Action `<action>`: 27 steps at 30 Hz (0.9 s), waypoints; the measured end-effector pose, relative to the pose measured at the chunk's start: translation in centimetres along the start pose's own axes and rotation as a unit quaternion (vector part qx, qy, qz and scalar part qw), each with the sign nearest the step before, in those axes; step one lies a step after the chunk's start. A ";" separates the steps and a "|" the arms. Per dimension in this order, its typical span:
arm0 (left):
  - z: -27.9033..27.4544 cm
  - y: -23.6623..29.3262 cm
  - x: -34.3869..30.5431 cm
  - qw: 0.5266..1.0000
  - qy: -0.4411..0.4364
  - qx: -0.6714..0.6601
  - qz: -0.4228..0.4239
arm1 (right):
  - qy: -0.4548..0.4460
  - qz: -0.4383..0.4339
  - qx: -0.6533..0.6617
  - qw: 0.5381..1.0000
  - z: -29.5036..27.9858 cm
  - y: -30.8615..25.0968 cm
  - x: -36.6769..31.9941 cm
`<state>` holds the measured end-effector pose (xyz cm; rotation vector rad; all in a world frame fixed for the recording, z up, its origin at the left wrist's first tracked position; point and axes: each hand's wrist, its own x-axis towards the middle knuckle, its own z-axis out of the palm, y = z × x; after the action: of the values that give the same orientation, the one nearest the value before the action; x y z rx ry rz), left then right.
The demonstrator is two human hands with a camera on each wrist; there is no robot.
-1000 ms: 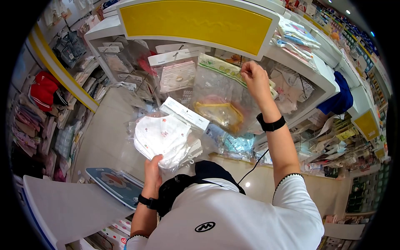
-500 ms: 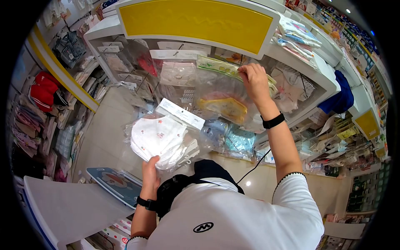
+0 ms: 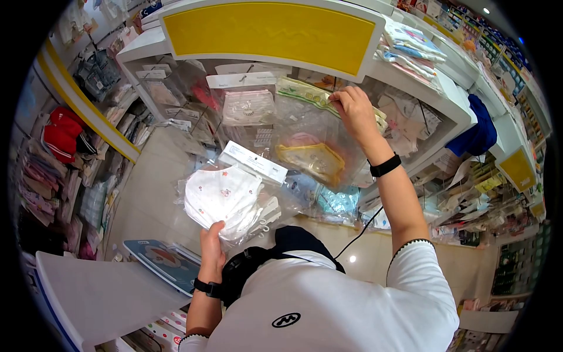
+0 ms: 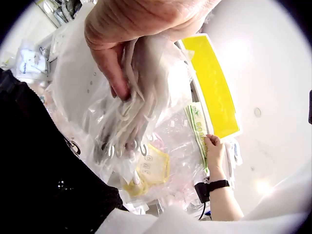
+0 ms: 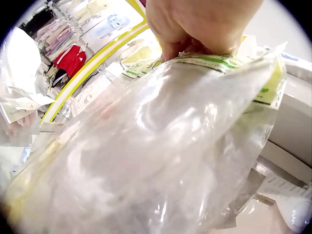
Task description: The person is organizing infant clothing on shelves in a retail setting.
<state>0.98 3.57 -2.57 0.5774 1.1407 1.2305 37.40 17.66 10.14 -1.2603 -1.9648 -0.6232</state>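
My left hand (image 3: pixel 212 246) grips the lower edge of several clear-bagged white cloth pieces (image 3: pixel 220 190) with small printed motifs and a white header card (image 3: pixel 253 162). In the left wrist view its fingers pinch the bunched plastic, and small white hooks (image 4: pixel 144 148) hang below. At the rack, my right hand (image 3: pixel 356 111) pinches the green-and-white header (image 3: pixel 304 91) of a large clear plastic bag (image 5: pixel 146 131). A yellow-edged cloth piece (image 3: pixel 311 161) shows low in that bag. The right fingertips are partly hidden behind the hand in the right wrist view.
A white display unit with a yellow panel (image 3: pixel 270 35) stands in front, with a bagged pink-striped item (image 3: pixel 248 107) on a hook. Folded cloths (image 3: pixel 410 44) lie on its top right. Clothing shelves line the left, near a red garment (image 3: pixel 61 134).
My right hand has shifted slightly left and down with the bag's header. The white pieces in my left hand have moved a little left, and the hold stays the same.
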 end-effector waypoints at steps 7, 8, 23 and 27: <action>-0.9 -0.3 -0.1 1.000 0.010 -0.009 -0.004 | -0.070 0.130 0.206 0.967 -0.5 0.5 0.2; -0.9 -0.3 -0.1 1.000 0.014 -0.009 -0.005 | -0.068 0.142 0.209 0.965 -0.4 0.5 0.3; -2.4 -0.3 -0.2 0.999 0.039 -0.025 0.019 | 0.070 0.068 -0.146 0.984 3.4 1.3 -0.1; -2.6 -0.3 0.0 0.999 0.043 -0.027 0.017 | 0.056 0.098 -0.161 0.980 3.5 1.2 0.4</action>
<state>-1.25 2.90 -3.77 0.5094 1.1704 1.3225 37.30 20.85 8.30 -1.5564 -1.6660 -0.9165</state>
